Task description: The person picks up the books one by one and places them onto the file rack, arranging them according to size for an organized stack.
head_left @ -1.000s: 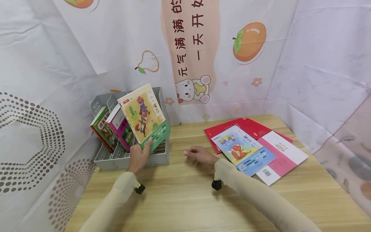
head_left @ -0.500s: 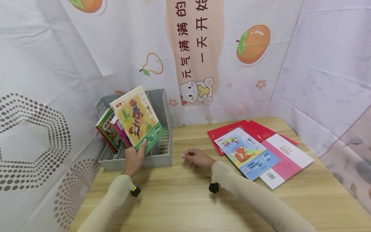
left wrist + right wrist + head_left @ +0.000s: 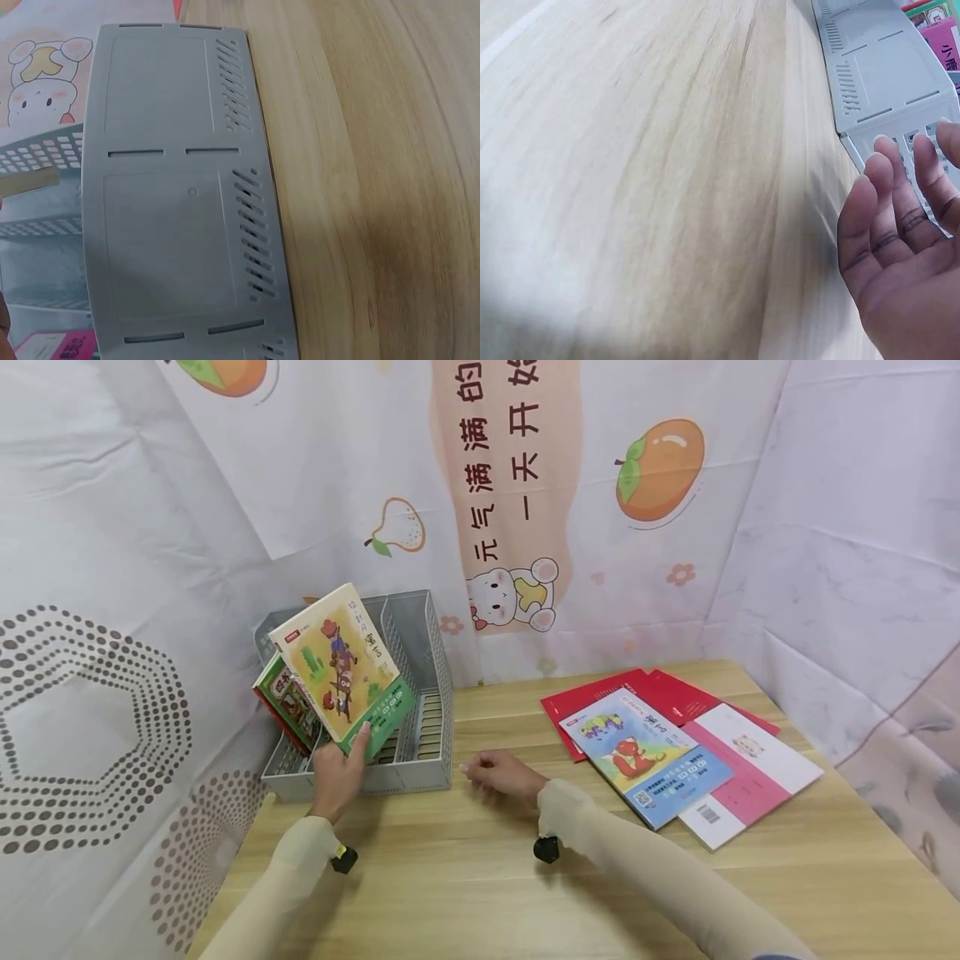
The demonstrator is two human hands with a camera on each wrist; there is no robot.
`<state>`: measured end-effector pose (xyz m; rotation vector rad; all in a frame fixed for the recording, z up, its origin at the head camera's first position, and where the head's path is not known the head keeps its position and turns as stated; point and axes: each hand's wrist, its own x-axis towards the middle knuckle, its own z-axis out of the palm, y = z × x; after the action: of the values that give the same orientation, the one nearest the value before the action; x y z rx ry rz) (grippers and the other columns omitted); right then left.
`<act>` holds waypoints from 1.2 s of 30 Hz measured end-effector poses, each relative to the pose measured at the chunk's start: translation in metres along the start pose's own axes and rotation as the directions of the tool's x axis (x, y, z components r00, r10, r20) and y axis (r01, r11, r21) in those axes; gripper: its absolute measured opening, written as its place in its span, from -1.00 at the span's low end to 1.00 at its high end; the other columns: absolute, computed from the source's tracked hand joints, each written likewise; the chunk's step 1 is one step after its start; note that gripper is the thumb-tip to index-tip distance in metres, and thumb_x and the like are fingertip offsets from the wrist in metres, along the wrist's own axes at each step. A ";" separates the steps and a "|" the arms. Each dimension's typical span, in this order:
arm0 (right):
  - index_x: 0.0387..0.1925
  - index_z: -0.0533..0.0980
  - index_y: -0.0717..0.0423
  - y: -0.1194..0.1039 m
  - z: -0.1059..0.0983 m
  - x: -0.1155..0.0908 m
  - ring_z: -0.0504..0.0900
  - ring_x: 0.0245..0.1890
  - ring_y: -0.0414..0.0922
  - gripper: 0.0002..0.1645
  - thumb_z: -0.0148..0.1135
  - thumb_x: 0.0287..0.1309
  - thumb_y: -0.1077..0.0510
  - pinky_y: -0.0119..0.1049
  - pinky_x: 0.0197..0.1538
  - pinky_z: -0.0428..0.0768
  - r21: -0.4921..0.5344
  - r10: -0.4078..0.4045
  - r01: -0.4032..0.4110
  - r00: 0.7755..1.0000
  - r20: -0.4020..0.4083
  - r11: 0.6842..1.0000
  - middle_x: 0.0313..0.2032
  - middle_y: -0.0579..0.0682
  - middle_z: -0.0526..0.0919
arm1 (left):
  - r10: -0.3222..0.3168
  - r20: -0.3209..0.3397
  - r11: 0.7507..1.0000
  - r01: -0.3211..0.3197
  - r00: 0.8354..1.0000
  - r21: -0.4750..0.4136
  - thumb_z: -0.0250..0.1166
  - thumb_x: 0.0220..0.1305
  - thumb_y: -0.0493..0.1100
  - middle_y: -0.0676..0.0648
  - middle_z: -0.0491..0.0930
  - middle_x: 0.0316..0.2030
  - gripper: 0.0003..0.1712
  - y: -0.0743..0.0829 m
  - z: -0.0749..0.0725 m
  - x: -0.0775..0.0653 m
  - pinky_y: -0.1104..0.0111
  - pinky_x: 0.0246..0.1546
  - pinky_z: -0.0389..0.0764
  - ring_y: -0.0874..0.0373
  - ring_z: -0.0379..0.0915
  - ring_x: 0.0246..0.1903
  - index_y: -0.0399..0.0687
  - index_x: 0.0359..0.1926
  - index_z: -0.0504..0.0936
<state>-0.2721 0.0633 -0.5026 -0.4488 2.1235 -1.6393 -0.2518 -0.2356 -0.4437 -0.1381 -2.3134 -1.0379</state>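
My left hand grips the lower edge of a yellow-and-green picture book, thumb on its cover. The book tilts to the left over the grey file rack, in front of the books standing there. A green-and-red book leans in the leftmost slot; a magenta book shows beside it in the right wrist view. My right hand holds nothing, its fingers loosely curled, just right of the rack. In the left wrist view the rack's front wall fills the middle, and only a sliver of the hand shows.
On the table's right side lie a blue picture book, a pink-and-white book and red books, overlapping. A printed curtain hangs behind the table and along its sides.
My left hand has carried the yellow-and-green book leftward over the rack, so it now covers the magenta book in the head view. The right hand stays near the rack.
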 end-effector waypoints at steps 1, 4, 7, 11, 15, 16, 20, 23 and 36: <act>-0.08 0.55 0.39 -0.001 0.001 0.000 0.57 -0.42 -0.11 -0.50 0.15 0.52 -0.06 -0.28 -0.35 0.57 -0.001 0.003 -0.003 1.000 0.000 1.000 -0.28 0.13 0.67 | 0.002 -0.002 1.000 -0.002 1.000 -0.004 0.17 0.53 0.17 -0.16 0.63 -0.60 -0.38 -0.001 -0.001 0.000 0.43 -0.72 0.39 0.19 0.41 -0.70 -0.34 -0.34 0.70; -0.09 0.56 0.39 -0.005 0.005 0.003 0.55 -0.42 -0.13 -0.50 0.13 0.53 -0.06 -0.30 -0.35 0.54 0.003 0.010 -0.010 1.000 0.000 1.000 -0.29 0.11 0.67 | 0.001 -0.008 1.000 -0.001 1.000 -0.014 0.17 0.53 0.15 -0.16 0.64 -0.60 -0.40 -0.004 -0.003 -0.001 0.44 -0.72 0.39 0.20 0.43 -0.70 -0.33 -0.33 0.70; -0.12 0.57 0.37 -0.008 0.011 0.007 0.54 -0.41 -0.14 -0.49 0.11 0.54 -0.08 -0.32 -0.36 0.52 0.009 0.004 -0.004 1.000 0.008 1.000 -0.29 0.12 0.67 | -0.002 -0.026 1.000 0.002 1.000 -0.014 0.17 0.54 0.15 -0.19 0.67 -0.55 -0.42 -0.008 -0.006 -0.002 0.46 -0.70 0.41 0.18 0.46 -0.68 -0.34 -0.27 0.71; -0.15 0.59 0.33 -0.013 0.019 0.012 0.52 -0.44 -0.15 -0.44 0.06 0.55 -0.15 -0.30 -0.38 0.50 0.022 -0.002 0.002 1.000 0.025 1.000 -0.24 0.21 0.67 | -0.030 -0.055 0.999 0.030 0.998 0.010 0.16 0.53 0.17 -0.22 0.70 -0.49 -0.39 -0.013 -0.010 -0.003 0.47 -0.67 0.42 0.13 0.49 -0.62 -0.36 -0.23 0.71; -0.15 0.58 0.36 -0.018 0.027 0.013 0.49 -0.49 -0.16 -0.36 0.02 0.56 -0.20 -0.29 -0.41 0.45 0.024 -0.003 0.003 1.000 0.027 1.000 -0.22 0.29 0.68 | -0.060 -0.057 0.997 0.062 0.997 0.036 0.14 0.53 0.23 -0.23 0.70 -0.45 -0.35 -0.016 -0.014 -0.002 0.45 -0.62 0.44 0.08 0.51 -0.57 -0.34 -0.22 0.70; -0.15 0.57 0.38 -0.018 0.028 0.013 0.49 -0.50 -0.17 -0.35 0.03 0.55 -0.20 -0.30 -0.42 0.45 0.023 0.000 -0.001 1.000 0.029 1.000 -0.23 0.29 0.69 | -0.066 -0.053 0.997 0.068 0.996 0.038 0.13 0.53 0.24 -0.23 0.71 -0.44 -0.34 -0.017 -0.014 -0.002 0.44 -0.61 0.45 0.08 0.51 -0.56 -0.34 -0.20 0.70; -0.12 0.56 0.42 -0.019 0.035 0.013 0.47 -0.52 -0.17 -0.31 0.03 0.54 -0.22 -0.32 -0.45 0.42 0.029 0.014 -0.016 0.999 0.046 0.999 -0.31 0.22 0.70 | -0.079 -0.051 0.995 0.082 0.996 0.064 0.12 0.53 0.24 -0.22 0.69 -0.50 -0.32 -0.021 -0.014 -0.001 0.40 -0.65 0.44 0.10 0.49 -0.61 -0.33 -0.32 0.70; -0.14 0.57 0.42 -0.020 0.038 0.015 0.45 -0.53 -0.17 -0.30 0.00 0.55 -0.23 -0.33 -0.46 0.40 0.061 0.024 -0.026 0.999 0.039 0.998 -0.38 0.12 0.68 | -0.084 -0.061 0.992 0.089 0.995 0.086 0.11 0.54 0.24 -0.21 0.65 -0.56 -0.29 -0.025 -0.013 0.000 0.35 -0.67 0.41 0.10 0.44 -0.65 -0.33 -0.44 0.68; -0.39 0.46 0.23 -0.040 0.040 0.018 0.36 -0.63 -0.17 -0.50 0.01 0.59 -0.07 -0.29 -0.51 0.31 0.059 0.045 -0.042 0.998 -0.043 0.997 -0.53 0.00 0.58 | -0.079 0.034 0.960 0.067 0.996 0.273 -0.04 0.58 0.30 -0.03 0.24 -0.79 -0.22 -0.032 -0.007 0.014 0.21 -0.65 0.22 0.05 0.15 -0.76 -0.06 -0.74 0.29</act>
<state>-0.2670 0.0110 -0.4749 -0.3494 2.0962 -1.6963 -0.2708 -0.2645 -0.4531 0.0343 -2.4913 -0.7477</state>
